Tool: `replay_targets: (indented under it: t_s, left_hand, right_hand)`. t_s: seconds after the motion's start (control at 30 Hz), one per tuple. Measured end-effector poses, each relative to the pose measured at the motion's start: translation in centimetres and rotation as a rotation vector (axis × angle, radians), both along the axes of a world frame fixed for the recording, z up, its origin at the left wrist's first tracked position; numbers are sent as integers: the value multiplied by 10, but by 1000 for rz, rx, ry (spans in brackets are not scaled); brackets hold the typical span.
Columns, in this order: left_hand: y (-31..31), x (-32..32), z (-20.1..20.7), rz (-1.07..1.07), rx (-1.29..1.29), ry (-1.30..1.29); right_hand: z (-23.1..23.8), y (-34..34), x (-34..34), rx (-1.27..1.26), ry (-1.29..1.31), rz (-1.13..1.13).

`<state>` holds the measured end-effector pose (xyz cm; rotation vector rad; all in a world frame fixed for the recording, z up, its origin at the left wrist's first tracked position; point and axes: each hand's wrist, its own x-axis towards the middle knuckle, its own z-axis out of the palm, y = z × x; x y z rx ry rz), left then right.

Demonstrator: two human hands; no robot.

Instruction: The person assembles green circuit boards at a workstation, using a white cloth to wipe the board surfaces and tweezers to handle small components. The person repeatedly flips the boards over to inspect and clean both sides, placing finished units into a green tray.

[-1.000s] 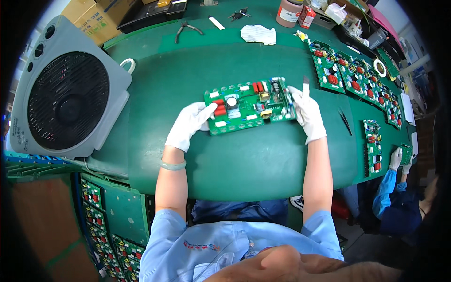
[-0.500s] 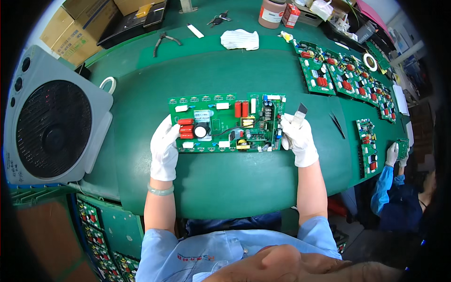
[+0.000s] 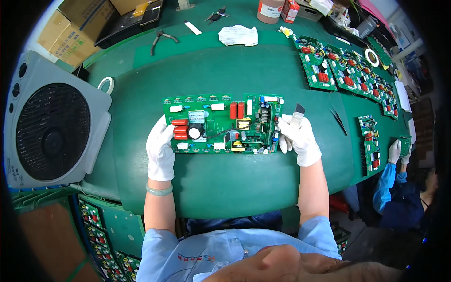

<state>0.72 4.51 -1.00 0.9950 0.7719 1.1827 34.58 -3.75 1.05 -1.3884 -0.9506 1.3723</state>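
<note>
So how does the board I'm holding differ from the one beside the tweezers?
The held board is between your left hand and right hand; the other board lies on the table. The held board runs left to right; the other board runs away from you. The held board looks larger than the other board. Both are green with red parts.

A green-topped workbench (image 3: 244, 188) spans the frame's middle, with a pale wall (image 3: 384, 10) upper right and grey floor (image 3: 362, 246) lower right
</note>
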Motion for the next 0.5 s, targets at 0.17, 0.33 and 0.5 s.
replay_targets:
  t_s: [0.17,0.33,0.5]
  left_hand:
    - [-1,1,2,10,14,8]
    - [-3,3,6,23,29,64]
    - [0,1,-1,-4,31,45]
  right_hand:
    - [1,1,0,0,5,1]
    - [0,2,0,-5,51,-4]
    - [0,1,-1,-9,61,-13]
